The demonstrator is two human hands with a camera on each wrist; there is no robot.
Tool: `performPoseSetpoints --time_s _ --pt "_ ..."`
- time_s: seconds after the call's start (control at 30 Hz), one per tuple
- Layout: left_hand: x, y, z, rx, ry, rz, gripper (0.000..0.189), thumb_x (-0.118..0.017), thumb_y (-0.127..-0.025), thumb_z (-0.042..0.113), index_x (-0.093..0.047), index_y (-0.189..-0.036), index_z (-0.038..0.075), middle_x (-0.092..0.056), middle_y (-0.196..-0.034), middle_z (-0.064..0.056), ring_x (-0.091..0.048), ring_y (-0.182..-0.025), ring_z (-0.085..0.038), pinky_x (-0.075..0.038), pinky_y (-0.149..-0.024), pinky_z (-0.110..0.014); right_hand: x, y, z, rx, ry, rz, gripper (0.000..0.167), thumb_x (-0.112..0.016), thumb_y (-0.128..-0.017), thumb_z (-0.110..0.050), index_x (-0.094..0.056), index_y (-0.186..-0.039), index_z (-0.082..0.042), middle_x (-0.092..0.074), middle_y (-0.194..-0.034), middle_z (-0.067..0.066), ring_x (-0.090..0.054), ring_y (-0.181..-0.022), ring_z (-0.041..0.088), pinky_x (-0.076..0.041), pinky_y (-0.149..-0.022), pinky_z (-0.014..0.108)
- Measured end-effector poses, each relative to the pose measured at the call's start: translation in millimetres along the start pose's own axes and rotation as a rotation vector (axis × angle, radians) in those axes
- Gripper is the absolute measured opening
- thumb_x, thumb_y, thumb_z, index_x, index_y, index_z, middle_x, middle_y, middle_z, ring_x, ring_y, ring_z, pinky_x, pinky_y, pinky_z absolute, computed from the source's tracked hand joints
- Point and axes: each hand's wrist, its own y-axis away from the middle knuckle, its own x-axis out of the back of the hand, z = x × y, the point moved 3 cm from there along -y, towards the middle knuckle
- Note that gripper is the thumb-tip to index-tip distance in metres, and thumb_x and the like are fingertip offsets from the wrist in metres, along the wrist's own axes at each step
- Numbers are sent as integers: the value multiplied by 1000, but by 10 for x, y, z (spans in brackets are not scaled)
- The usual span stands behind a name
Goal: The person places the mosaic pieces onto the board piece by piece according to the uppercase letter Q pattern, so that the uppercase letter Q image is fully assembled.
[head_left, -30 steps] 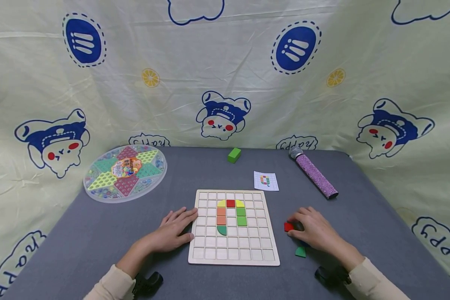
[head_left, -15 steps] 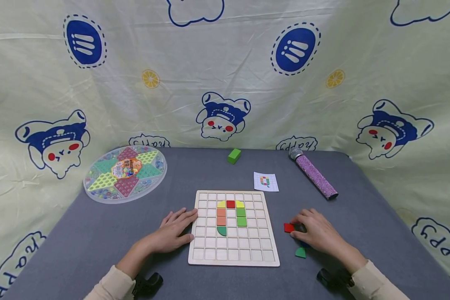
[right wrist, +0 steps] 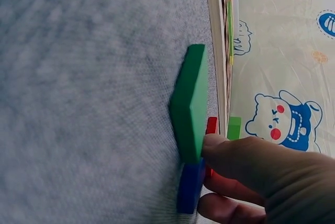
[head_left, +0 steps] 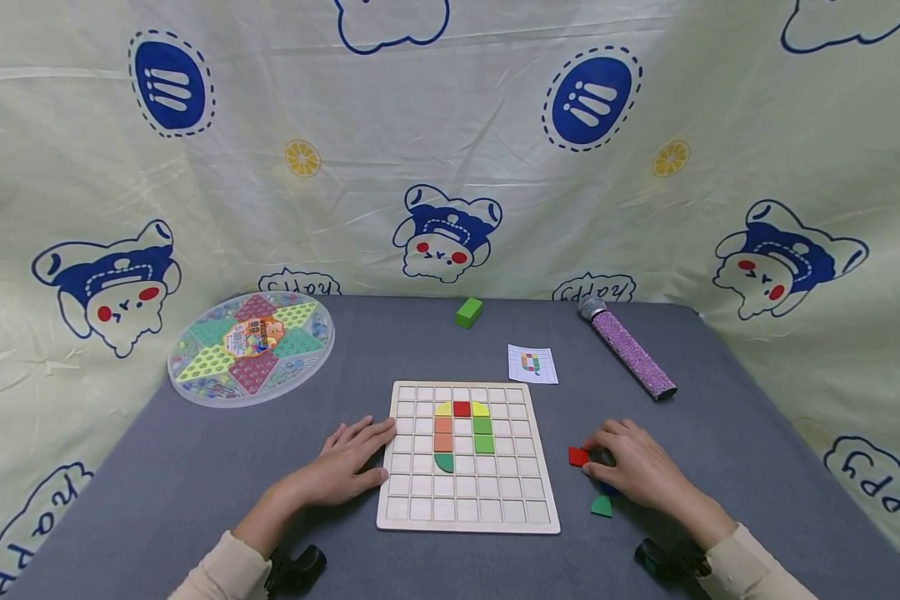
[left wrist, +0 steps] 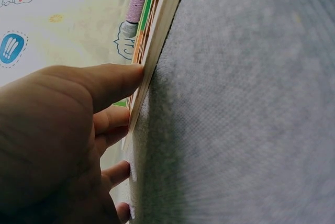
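Observation:
A wooden grid board (head_left: 468, 502) lies flat, with yellow, red, orange and green pieces in several of its squares. My left hand (head_left: 350, 462) rests along the board's left edge, thumb and fingers spread; in the left wrist view the thumb touches its side. Right of the board my right hand (head_left: 630, 463) is low over the table, thumb and forefinger apart beside a red square block (head_left: 578, 457). Whether they touch it is unclear. A blue block (right wrist: 190, 187) lies under that hand, mostly hidden in the head view. Nearer me is a green quarter-round block (head_left: 602, 506).
A printed pattern card (head_left: 532, 365) lies behind the board. Farther back are a green block (head_left: 468, 312) and a purple glittery microphone (head_left: 633, 350). A round Chinese checkers set (head_left: 251, 346) stands at the back left, near the printed curtain (head_left: 345, 225).
My right hand has drawn slightly right and toward me, so more of the red block shows; the block itself has stayed. My left hand has kept its place on the board's edge.

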Motion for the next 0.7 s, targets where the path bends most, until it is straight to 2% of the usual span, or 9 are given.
performPoseSetpoints --time_s 0.7 --pt "1 4 -2 23 -2 -20 62 -53 -96 30 -28 -150 12 -26 -157 -6 -12 -146 -37 -3 -113 -63 -19 -7 10 -14 2 0 19 -77 -76 -27 -71 -89 -15 -58 -85 -5 -47 -79 12 -39 -67 32"
